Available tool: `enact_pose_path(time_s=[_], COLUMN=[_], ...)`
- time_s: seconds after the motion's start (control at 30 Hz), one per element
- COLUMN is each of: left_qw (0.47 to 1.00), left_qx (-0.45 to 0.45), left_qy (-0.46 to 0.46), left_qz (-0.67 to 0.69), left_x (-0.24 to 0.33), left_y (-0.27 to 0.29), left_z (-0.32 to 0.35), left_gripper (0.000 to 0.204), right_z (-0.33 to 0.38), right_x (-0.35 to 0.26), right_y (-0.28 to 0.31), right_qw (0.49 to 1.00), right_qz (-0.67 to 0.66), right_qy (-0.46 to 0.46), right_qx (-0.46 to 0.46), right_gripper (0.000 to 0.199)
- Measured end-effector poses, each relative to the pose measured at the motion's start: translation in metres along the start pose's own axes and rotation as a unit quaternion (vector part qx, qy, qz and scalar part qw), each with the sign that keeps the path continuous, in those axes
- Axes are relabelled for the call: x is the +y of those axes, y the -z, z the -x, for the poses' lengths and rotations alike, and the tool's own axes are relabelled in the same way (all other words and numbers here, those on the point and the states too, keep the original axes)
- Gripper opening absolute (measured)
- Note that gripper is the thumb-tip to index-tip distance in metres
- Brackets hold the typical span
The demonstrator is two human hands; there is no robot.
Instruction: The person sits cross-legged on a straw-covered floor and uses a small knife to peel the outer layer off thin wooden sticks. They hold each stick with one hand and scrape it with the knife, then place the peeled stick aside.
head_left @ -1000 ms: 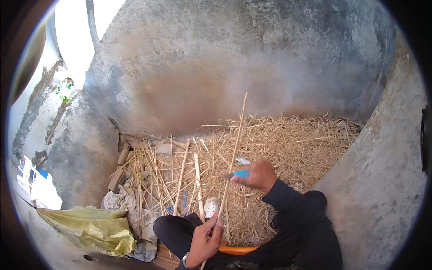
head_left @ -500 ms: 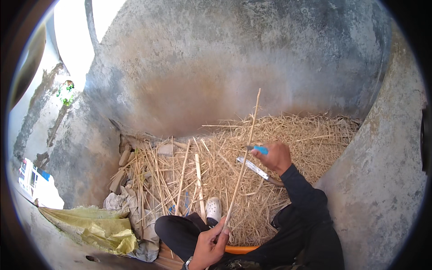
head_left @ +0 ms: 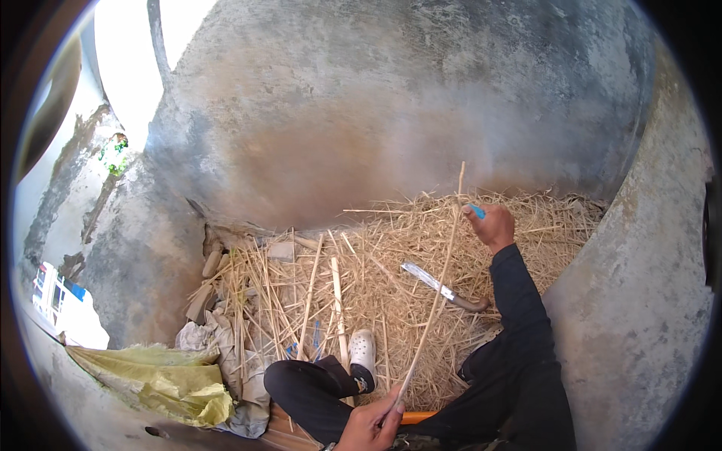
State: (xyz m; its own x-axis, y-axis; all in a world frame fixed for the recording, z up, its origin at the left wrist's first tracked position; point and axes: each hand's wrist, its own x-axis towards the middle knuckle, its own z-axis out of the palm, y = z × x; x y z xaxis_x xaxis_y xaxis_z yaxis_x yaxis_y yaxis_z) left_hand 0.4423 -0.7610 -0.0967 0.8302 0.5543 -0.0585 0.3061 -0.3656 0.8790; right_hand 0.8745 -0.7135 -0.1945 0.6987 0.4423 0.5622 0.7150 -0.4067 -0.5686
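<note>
A long, thin wooden stick slants up and away from my lap, its lower end pinched in my left hand. Near its far end, my right hand is closed on a small blue-handled knife, whose blade barely shows against the stick. The far tip of the stick is bent a little, with a peeled bit by the knife. On the shavings right of the stick's middle lies a larger knife with a shiny blade and a dark, curved handle.
Straw-like shavings cover the floor up to the grey wall. Two longer pale sticks lie left of my shoe. A yellow sack, grey cloth and wooden blocks sit at the left. A curved wall rises close on the right.
My right hand with the small knife has moved away from me and right, up along the stick. My left hand has shifted slightly down and right, and the stick leans further right.
</note>
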Motion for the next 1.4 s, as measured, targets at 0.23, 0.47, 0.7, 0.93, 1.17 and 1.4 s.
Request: enact_pose_path(time_s=[0.23,0.47,0.7,0.93,1.17,1.4], left_qw=[0.999,0.996,0.973,0.898,0.916,0.942], left_qx=[0.0,0.041,0.097,0.079,0.037,0.044], left_qy=[-0.006,-0.02,0.132,0.119,0.117,0.123], left_qz=[0.035,0.076,0.164,0.417,0.382,0.31], left_x=[-0.01,-0.027,-0.051,-0.064,-0.059,-0.044], left_y=[-0.003,0.006,0.029,0.043,0.028,0.015], left_z=[0.008,0.016,0.052,-0.022,-0.061,-0.06], left_gripper=[0.028,0.029,0.03,0.04,0.04,0.041], right_z=[-0.018,-0.016,-0.016,0.054,0.131,0.115], right_x=[0.049,0.032,0.171,-0.058,-0.12,-0.107], right_y=[-0.023,-0.023,-0.01,-0.009,-0.001,0.0], right_qw=[0.99,0.98,0.921,0.961,0.922,0.945], right_qz=[0.137,0.188,0.107,-0.195,-0.148,-0.119], right_qy=[-0.044,-0.058,-0.369,0.022,0.236,0.196], right_qx=[-0.007,-0.028,-0.067,-0.197,-0.268,-0.232], right_gripper=[0.076,0.075,0.088,0.066,0.068,0.069])
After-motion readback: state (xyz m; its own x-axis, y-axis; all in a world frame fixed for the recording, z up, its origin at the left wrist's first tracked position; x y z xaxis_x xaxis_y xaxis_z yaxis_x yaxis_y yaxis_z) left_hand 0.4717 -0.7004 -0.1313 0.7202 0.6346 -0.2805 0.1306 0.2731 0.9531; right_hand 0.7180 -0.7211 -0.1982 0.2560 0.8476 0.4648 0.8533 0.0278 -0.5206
